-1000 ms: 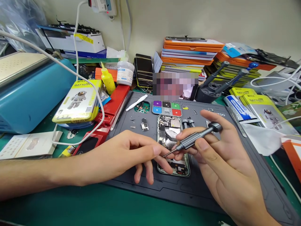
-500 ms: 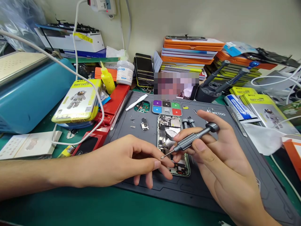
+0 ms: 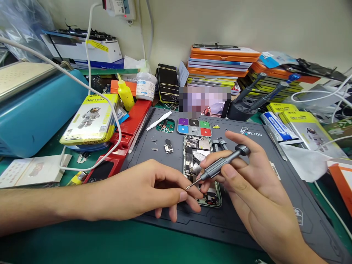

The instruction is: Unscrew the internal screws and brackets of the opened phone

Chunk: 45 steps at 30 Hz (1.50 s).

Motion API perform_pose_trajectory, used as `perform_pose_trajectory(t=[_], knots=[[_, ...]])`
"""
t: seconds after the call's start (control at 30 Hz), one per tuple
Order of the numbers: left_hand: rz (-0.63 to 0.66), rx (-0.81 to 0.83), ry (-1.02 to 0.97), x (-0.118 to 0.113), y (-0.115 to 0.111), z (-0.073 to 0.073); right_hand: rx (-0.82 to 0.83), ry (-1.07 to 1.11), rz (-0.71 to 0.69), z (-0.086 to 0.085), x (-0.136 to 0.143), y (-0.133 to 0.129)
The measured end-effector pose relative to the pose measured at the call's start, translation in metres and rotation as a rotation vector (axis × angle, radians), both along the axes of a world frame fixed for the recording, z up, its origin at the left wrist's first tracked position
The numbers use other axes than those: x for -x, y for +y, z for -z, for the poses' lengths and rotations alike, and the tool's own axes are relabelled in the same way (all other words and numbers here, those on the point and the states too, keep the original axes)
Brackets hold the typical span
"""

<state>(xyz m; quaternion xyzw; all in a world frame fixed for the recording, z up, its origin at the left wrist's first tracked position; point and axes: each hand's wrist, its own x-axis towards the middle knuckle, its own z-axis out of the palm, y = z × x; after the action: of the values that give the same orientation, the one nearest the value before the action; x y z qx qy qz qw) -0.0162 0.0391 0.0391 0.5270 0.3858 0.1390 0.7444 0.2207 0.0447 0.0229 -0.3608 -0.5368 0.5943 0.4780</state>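
Observation:
My right hand (image 3: 247, 187) is closed around a grey precision screwdriver (image 3: 217, 167), thumb and fingers on its barrel and one finger at its end cap. Its thin shaft slants down left, and the tip meets the fingers of my left hand (image 3: 154, 189). My left thumb lies against the index finger in a loose pinch; anything between them is too small to make out. Below both hands an opened smartphone (image 3: 189, 154) lies on the dark mat, its boards and inner parts exposed. The hands cover part of its lower half.
On the mat (image 3: 159, 176) are a small metal bracket (image 3: 168, 146), a white pry tool (image 3: 159, 121), a coloured screw tray (image 3: 194, 127) and more screwdrivers (image 3: 220, 143). A propped phone screen (image 3: 205, 102) and a tool holder (image 3: 244, 106) stand behind. Battery boxes (image 3: 89, 119) flank the left.
My right hand and the screwdriver have shifted slightly left and down, the tip staying at my left fingers. The left hand has barely moved.

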Motion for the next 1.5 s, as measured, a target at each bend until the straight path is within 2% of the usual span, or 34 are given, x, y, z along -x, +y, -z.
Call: perform_pose_trajectory(t=[0.23,0.33,0.47,0.53,0.6,0.73,1.03,1.33,1.5], knots=[[0.035,-0.029,0.008,0.001,0.000,0.000,0.048,0.047,-0.031,-0.003,-0.001,0.000],[-0.027,-0.042,-0.009,-0.001,-0.002,0.003,0.018,0.082,0.015,-0.006,0.000,0.000],[-0.264,-0.020,-0.030,-0.002,-0.001,0.004,-0.177,-0.031,0.222,-0.008,0.003,-0.005],[-0.310,-0.024,0.013,-0.001,0.001,0.003,-0.321,-0.170,0.299,-0.005,0.005,-0.007],[-0.298,-0.030,0.052,0.000,0.002,0.003,-0.476,-0.303,0.324,-0.001,0.006,-0.009],[-0.258,-0.039,0.086,0.001,0.001,0.003,-0.646,-0.435,0.239,0.010,0.007,-0.011],[-0.196,-0.039,0.117,0.001,0.000,0.002,-0.664,-0.515,0.069,0.015,0.003,-0.008],[-0.180,-0.040,0.129,0.003,-0.001,0.002,-0.690,-0.515,0.085,0.022,0.002,-0.012],[-0.174,-0.053,0.114,0.002,0.000,0.002,-0.693,-0.513,0.077,0.019,0.002,-0.009]])
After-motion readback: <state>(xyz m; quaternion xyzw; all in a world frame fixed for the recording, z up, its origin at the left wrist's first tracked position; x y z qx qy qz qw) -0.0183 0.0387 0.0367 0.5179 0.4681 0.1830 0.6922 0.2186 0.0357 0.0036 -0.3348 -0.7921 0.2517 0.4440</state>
